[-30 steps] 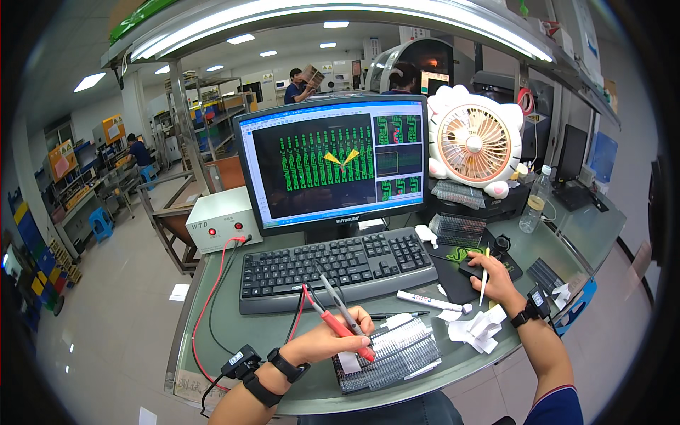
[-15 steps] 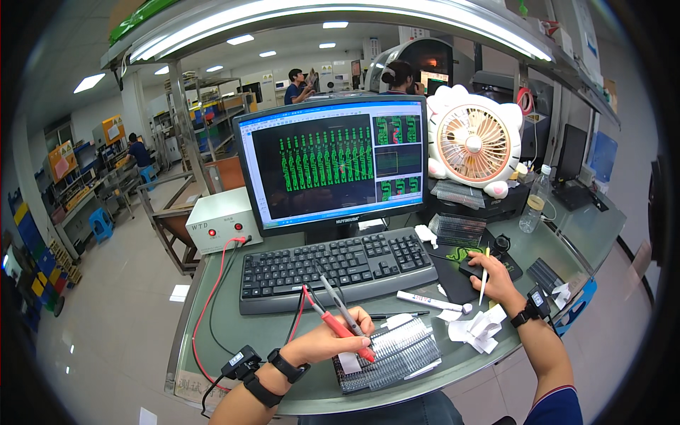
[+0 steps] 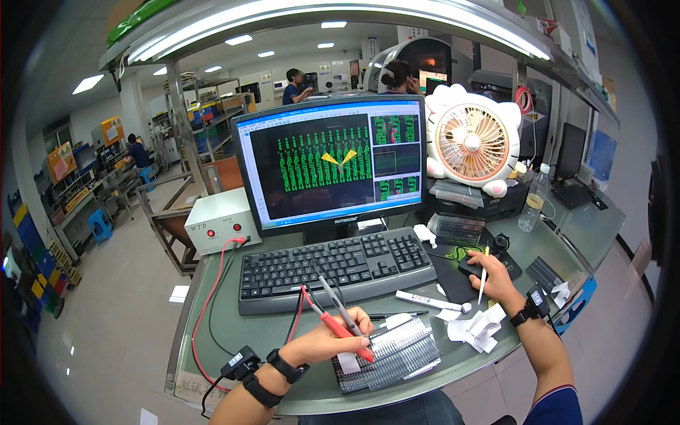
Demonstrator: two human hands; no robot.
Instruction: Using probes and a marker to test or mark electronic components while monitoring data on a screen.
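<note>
Near the table's front edge, fingers of the left hand pinch two probes over patterned strips; toward the right edge, the right hand's fingers hold a pen over a mouse.

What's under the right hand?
Under the right hand is a dark mouse on a black mouse pad. The mouse's left part shows; the hand covers the rest, so anything else beneath cannot be seen.
</note>
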